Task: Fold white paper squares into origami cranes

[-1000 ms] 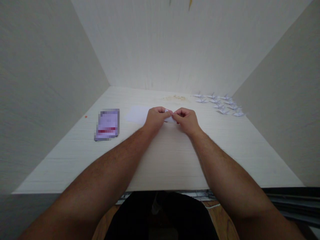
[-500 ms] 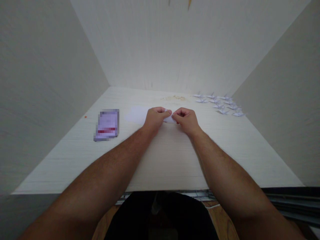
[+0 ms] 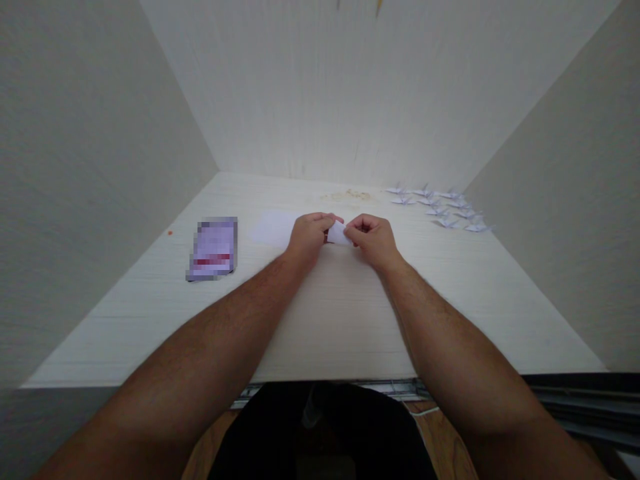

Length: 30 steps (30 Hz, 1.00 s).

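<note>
Between my two hands is a small folded piece of white paper (image 3: 338, 232), held just above the white tabletop (image 3: 345, 307). My left hand (image 3: 311, 233) is closed on its left side, with the thumb near the top edge. The fingertips of my right hand (image 3: 371, 235) pinch the right edge. Part of the paper is covered by the fingers, so its full folded shape is hidden. Flat white sheets (image 3: 270, 228) lie on the table just left of my left hand.
Several folded white paper cranes (image 3: 443, 212) stand grouped at the back right. A blurred purple packet (image 3: 214, 247) with a red band lies at the left, near a tiny orange speck (image 3: 170, 233). Pale walls (image 3: 320, 100) enclose the table's back and sides.
My left thumb has shifted left off the paper's middle, and more of the folded paper's white face shows. My right hand keeps its pinch in nearly the same place.
</note>
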### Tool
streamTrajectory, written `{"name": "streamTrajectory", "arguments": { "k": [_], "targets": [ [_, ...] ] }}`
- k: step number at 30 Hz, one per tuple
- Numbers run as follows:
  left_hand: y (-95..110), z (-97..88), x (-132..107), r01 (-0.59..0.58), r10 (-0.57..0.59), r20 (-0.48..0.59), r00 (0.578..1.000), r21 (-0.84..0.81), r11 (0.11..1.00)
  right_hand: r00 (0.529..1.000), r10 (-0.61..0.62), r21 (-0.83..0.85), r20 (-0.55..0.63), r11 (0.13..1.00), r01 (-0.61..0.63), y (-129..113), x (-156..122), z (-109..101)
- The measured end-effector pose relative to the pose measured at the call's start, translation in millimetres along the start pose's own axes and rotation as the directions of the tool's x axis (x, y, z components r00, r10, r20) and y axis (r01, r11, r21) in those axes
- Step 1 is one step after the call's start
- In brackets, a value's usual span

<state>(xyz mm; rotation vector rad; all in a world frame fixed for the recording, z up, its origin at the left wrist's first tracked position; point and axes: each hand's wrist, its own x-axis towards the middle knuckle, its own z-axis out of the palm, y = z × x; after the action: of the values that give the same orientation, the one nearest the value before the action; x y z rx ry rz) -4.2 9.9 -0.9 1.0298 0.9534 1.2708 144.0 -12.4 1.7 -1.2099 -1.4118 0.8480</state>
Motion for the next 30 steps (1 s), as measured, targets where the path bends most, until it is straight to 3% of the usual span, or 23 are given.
{"name": "streamTrajectory", "arguments": {
  "k": [4, 9, 18, 25, 30],
  "targets": [
    [3, 1.8, 0, 0.057, -0.057, 0.018, 0.998, -0.030, 0.998, 1.000, 0.012, 0.002, -0.017, 1.000, -0.012, 1, 0, 0],
    [3, 4.9, -8, -0.050, 0.047, 0.025, 0.999, 0.098, 0.994, 1.000, 0.001, 0.012, -0.024, 1.000, -0.001, 2, 0, 0],
    [9, 5.4, -12, -0.104, 0.109, -0.009, 0.994, 0.243, 0.964, 0.999, 0.031, 0.000, -0.023, 1.000, -0.031, 1, 0, 0],
    [8, 3.9, -11, -0.192, 0.199, 0.026, 0.980, 0.414, 0.890, 1.000, -0.007, -0.032, 0.001, 0.999, 0.007, 2, -1, 0],
    [7, 8.8, -14, -0.239, 0.305, -0.030, 0.952, 0.551, 0.800, 1.000, 0.010, -0.030, -0.020, 0.999, -0.011, 2, 1, 1]
  ]
}}
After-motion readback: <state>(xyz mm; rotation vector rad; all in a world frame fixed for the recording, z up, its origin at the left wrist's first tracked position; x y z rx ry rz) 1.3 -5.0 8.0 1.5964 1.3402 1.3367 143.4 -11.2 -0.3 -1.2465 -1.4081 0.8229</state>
